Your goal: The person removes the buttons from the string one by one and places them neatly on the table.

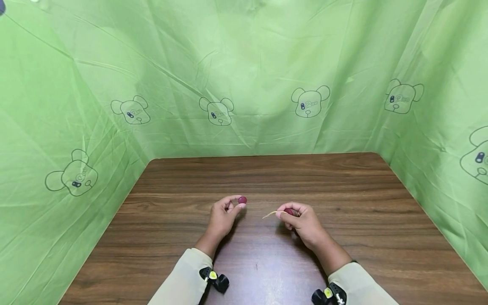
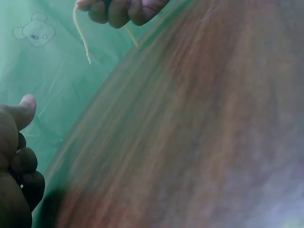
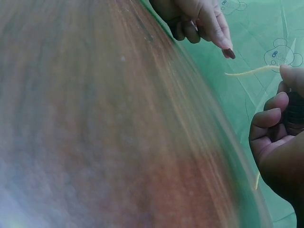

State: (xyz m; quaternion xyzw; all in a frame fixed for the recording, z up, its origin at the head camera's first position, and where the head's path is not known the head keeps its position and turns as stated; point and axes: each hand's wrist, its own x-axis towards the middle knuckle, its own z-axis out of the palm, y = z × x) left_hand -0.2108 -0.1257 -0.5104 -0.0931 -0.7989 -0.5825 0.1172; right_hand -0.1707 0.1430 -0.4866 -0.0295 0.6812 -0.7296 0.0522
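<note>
While your two pale beige sleeves (image 1: 182,277) fill the bottom of the head view, each cuff has a small black gadget with a yellow dot (image 1: 221,283) strapped on. Just past them, your right hand (image 1: 305,221) has thumb and index finger closed on a thin, pale-yellow string (image 1: 270,214), with a free end sticking out toward your other hand. You've also got a dark-red rounded piece (image 1: 289,211) tucked in those fingers. Your right wrist cam shows a dark, ribbed bundle (image 3: 295,111) in that curled grip too, but I can't tell if it's the same thing. More string hangs out below that hand. Over on the other side, your left hand (image 1: 223,217) pinches a small, dark-red round bead (image 1: 242,200) at the tips of thumb and index, so that gap is narrow. Bead and string end are near each other, not touching. Under all that you've got a brown wood-grain tabletop (image 1: 274,178), and behind it a wrinkled, bright green cloth (image 1: 251,63) printed with big-eared cartoon heads (image 1: 309,106).
</note>
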